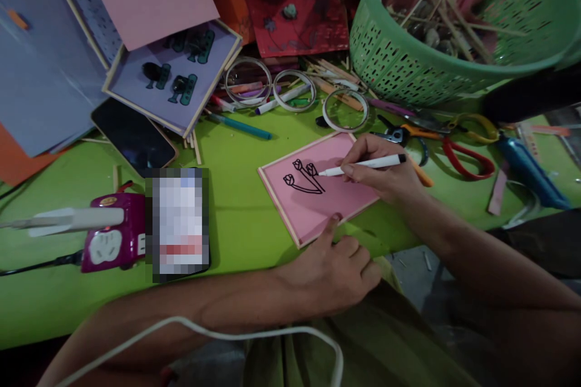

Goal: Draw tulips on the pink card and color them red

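Note:
My right hand [381, 169] grips a white marker [374, 164] with a black end, its tip at the black-line flowers [305, 176] drawn on a pink card [340, 190]. Thin wooden sticks [278, 205] frame this card, which lies at an angle on the green table. My left hand [340, 263] rests at the card's near edge. Its index finger is stretched onto the pink surface, while the other fingers bend loosely with nothing seen in them.
A glue gun [82, 221] lies across a purple power socket [113, 254], left of a phone with a blurred screen [181, 217]. Tape rolls [294, 91], scissors [467, 157] and a green basket [408, 66] line the back. A white cable [254, 334] crosses in front of me.

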### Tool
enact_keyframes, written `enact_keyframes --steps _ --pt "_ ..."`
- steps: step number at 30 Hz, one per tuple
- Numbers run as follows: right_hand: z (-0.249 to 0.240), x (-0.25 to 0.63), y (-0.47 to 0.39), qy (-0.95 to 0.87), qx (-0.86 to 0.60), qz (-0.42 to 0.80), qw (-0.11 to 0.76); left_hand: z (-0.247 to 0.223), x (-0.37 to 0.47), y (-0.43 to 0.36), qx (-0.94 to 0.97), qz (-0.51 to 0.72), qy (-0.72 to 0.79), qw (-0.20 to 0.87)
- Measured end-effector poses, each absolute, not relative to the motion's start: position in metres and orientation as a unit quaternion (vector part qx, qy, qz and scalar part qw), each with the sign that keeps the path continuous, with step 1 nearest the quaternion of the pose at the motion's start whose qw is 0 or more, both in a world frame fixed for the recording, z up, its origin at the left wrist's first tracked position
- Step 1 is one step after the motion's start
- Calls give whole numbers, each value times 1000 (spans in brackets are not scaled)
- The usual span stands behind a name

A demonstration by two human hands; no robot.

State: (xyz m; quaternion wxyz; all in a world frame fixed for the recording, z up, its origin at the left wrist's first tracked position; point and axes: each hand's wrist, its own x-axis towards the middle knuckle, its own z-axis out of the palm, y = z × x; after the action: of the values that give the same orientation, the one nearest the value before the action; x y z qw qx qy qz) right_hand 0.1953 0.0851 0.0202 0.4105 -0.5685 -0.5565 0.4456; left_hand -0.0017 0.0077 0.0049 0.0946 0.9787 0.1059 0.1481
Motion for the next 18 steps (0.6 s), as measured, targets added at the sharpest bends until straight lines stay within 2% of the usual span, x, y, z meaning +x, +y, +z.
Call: enact_keyframes --steps 18 --pt "21 196 85 -536 -585 464 394 5 -2 7 975 162 113 98"
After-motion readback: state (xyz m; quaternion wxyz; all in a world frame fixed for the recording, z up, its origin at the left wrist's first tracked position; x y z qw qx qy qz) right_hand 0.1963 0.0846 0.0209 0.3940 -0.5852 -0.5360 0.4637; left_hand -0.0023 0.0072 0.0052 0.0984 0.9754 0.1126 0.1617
